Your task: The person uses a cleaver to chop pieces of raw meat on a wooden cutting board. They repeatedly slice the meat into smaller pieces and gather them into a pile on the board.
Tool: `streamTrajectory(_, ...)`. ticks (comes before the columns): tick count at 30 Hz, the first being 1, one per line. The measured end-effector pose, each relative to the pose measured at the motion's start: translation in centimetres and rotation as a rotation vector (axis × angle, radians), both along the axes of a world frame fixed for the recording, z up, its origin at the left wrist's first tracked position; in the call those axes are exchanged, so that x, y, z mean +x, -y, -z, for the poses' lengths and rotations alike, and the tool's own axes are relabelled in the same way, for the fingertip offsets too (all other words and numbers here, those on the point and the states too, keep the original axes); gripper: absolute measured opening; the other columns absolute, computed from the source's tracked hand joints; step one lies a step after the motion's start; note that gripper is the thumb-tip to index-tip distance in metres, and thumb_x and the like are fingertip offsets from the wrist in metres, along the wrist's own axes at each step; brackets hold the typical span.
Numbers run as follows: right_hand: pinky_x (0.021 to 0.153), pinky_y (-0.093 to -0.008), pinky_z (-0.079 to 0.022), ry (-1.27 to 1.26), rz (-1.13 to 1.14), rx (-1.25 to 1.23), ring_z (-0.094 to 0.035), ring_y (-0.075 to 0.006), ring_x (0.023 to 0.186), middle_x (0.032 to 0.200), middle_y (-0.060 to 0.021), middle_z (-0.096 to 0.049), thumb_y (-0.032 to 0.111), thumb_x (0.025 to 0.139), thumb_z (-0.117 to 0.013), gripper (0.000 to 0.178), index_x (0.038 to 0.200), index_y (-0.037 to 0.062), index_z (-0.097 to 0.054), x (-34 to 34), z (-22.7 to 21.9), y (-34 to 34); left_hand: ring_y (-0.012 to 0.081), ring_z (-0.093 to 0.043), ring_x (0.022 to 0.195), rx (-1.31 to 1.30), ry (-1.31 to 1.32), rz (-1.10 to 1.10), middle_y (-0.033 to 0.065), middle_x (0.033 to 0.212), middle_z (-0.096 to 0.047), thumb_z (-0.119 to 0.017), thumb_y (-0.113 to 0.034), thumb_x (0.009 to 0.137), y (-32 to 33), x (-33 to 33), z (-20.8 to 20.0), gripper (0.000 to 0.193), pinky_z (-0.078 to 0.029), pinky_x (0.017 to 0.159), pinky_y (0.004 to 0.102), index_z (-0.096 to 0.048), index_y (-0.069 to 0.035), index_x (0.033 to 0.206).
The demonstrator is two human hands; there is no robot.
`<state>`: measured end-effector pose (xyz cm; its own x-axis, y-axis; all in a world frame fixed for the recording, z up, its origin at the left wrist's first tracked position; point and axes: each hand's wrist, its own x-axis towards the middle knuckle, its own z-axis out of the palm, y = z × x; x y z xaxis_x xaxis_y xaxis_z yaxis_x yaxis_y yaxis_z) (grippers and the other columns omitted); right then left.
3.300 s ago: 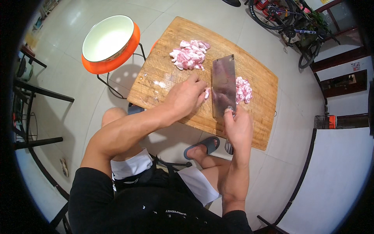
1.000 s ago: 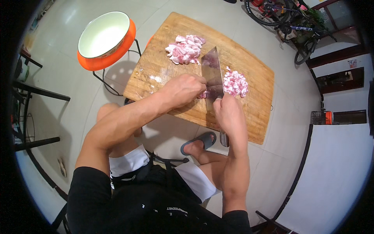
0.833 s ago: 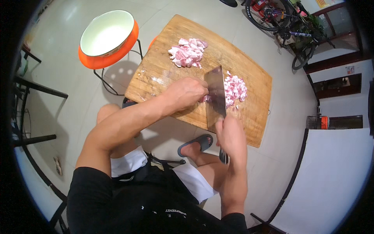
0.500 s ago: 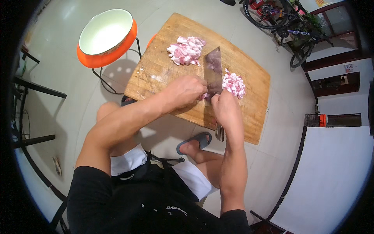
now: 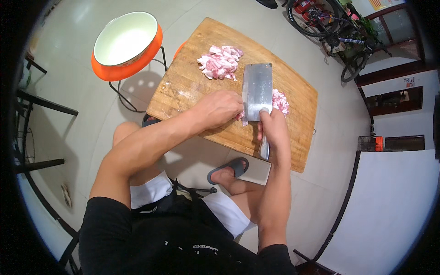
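Note:
A broad steel cleaver [image 5: 256,89] is in my right hand [image 5: 275,128], whose fingers wrap round the handle near the blade. The blade leans over, its flat face showing, and covers part of a pile of finely diced meat [image 5: 280,101]. Just left of the blade, my left hand [image 5: 222,107] curls its fingers down on a small piece of pink meat [image 5: 240,116], mostly hidden beneath them. A heap of larger pink and white meat pieces [image 5: 221,63] lies farther back. Everything rests on a thick wooden chopping board [image 5: 183,91].
To the left, a white-lined basin [image 5: 126,39] sits on an orange stool [image 5: 130,68] with dark metal legs. My knees and a grey slipper [image 5: 238,166] are below the board's near edge. A bicycle [image 5: 321,23] stands at the far right.
The cleaver has tilted from nearly upright to leaning right, baring its bright flat face. My right hand has turned with it and moved slightly right; my left hand has stayed nearly in place.

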<state>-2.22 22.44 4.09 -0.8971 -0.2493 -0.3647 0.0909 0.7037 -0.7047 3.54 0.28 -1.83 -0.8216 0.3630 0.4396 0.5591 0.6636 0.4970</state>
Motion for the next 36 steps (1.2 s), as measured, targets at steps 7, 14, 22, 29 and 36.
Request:
streamTrajectory(7, 0.047, -0.0408, -0.051, -0.098, 0.021, 0.011, -0.065, -0.0207, 0.045, 0.065, -0.0146, -0.065, 0.019, 0.106, -0.052, 0.029, 0.095, -0.0049, -0.064, 1.1, -1.1, -0.8, 0.0343, -0.07, 0.099, -0.05, 0.023, -0.031, 0.0116, 0.098, -0.068, -0.066, -0.016, 0.092, -0.1, 0.0, 0.6, 0.01, -0.059, 0.083, 0.0457, -0.071, -0.007, 0.094)
streamTrajectory(14, 0.068, -0.0552, -0.053, -0.322, -0.086, 0.301, -0.068, -0.0461, 0.072, 0.077, -0.0293, -0.066, 0.021, 0.106, -0.057, 0.032, 0.096, -0.0081, -0.067, 6.5, -3.0, -1.4, 0.0307, -0.071, 0.105, -0.136, 0.006, -0.059, 0.0101, 0.104, -0.07, -0.066, -0.013, 0.091, -0.5, 0.2, 0.5, 0.01, -0.06, 0.088, 0.043, -0.072, -0.007, 0.096)
streamTrajectory(22, 0.079, -0.0643, -0.055, -0.215, -0.08, 0.354, -0.069, -0.0586, 0.086, 0.083, -0.0388, -0.068, 0.02, 0.105, -0.059, 0.032, 0.095, -0.0085, -0.068, 8.9, -4.7, -0.4, 0.0304, -0.072, 0.103, -0.153, -0.052, -0.048, 0.0104, 0.099, -0.07, -0.067, -0.013, 0.089, -0.3, 0.2, 0.6, 0.01, -0.06, 0.088, 0.0426, -0.072, -0.006, 0.093)
streamTrajectory(29, 0.079, -0.0633, -0.056, -0.242, -0.133, 0.429, -0.07, -0.0571, 0.085, 0.085, -0.0391, -0.068, 0.019, 0.105, -0.057, 0.033, 0.094, -0.0104, -0.067, 9.3, -4.9, 0.7, 0.0315, -0.074, 0.099, -0.135, -0.085, -0.051, 0.0105, 0.095, -0.073, -0.068, -0.009, 0.084, -0.6, 0.1, 0.4, 0.01, -0.061, 0.087, 0.0435, -0.075, -0.005, 0.089)
streamTrajectory(36, 0.084, -0.0645, -0.053, -0.37, -0.23, 0.372, -0.067, -0.0604, 0.095, 0.091, -0.0441, -0.065, 0.019, 0.104, -0.055, 0.038, 0.09, -0.0142, -0.066, 6.2, -3.7, 2.9, 0.0353, -0.074, 0.099, -0.088, -0.047, -0.051, 0.014, 0.095, -0.074, -0.068, -0.01, 0.086, -0.5, -0.3, 0.3, 0.011, -0.061, 0.086, 0.0463, -0.075, -0.003, 0.089)
